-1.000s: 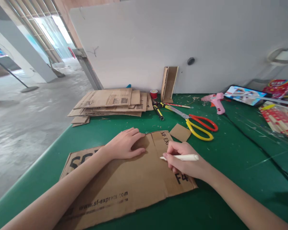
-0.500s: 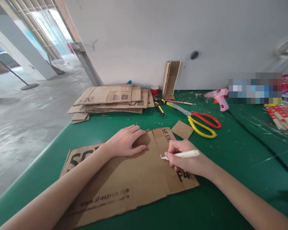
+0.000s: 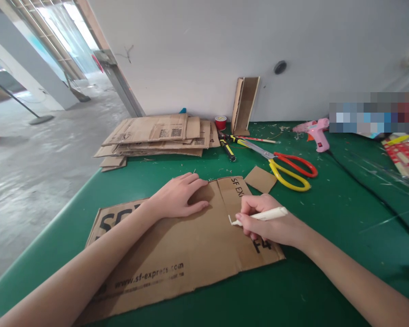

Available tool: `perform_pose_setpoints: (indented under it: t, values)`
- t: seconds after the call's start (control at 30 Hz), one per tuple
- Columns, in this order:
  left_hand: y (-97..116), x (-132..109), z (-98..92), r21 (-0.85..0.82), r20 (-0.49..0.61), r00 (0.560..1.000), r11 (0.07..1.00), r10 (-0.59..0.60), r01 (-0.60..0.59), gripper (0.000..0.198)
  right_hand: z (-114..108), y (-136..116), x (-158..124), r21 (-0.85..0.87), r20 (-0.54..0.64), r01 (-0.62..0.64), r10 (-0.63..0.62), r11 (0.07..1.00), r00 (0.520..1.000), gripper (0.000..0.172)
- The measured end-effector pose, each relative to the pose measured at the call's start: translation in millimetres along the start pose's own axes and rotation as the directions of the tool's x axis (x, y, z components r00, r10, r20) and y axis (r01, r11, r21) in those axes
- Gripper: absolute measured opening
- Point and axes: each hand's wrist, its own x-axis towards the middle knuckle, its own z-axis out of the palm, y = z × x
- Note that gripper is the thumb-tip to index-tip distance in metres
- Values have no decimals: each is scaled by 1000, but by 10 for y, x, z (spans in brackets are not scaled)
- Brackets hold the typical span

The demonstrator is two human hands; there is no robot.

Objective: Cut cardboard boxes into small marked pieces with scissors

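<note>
A flat sheet of brown cardboard (image 3: 187, 247) with black printing lies in front of me. My left hand (image 3: 177, 195) rests open on its upper part, fingers spread and pressing the sheet. My right hand (image 3: 266, 220) grips a white marker pen (image 3: 271, 214) like a pencil, its tip touching the cardboard right of the middle. A short white line (image 3: 229, 219) shows on the cardboard at the tip. Just beyond the sheet's upper right corner lies a small square cardboard piece (image 3: 261, 180).
Behind the sheet are stacked cardboard pieces (image 3: 150, 129), a utility knife (image 3: 227, 150) and large scissors (image 3: 276, 156) with red and yellow handles. A cardboard channel (image 3: 246, 105) stands against the wall. Right of it lies a pink glue gun (image 3: 318, 132) with a black cord, on the green table (image 3: 334, 213).
The marker tip has moved slightly down the cardboard, and the white line there is a little longer. The left hand stays in place. The view has shifted slightly.
</note>
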Motion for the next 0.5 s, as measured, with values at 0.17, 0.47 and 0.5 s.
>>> perform_pose_setpoints:
  t: [0.17,0.47,0.5]
  values:
    - [0,-1,1,0,0,1000,1000,-3,3,49,2,-16,-8,-42,-21,22,-23,999,1000,26]
    - [-8,1,12,-14,11,1000,1000,-4,4,49,2,20,-37,-19,1,-29,29,999,1000,28]
    - [-8,1,13,-13,10,1000,1000,-3,3,49,4,23,-36,-29,-8,-20,19,999,1000,28]
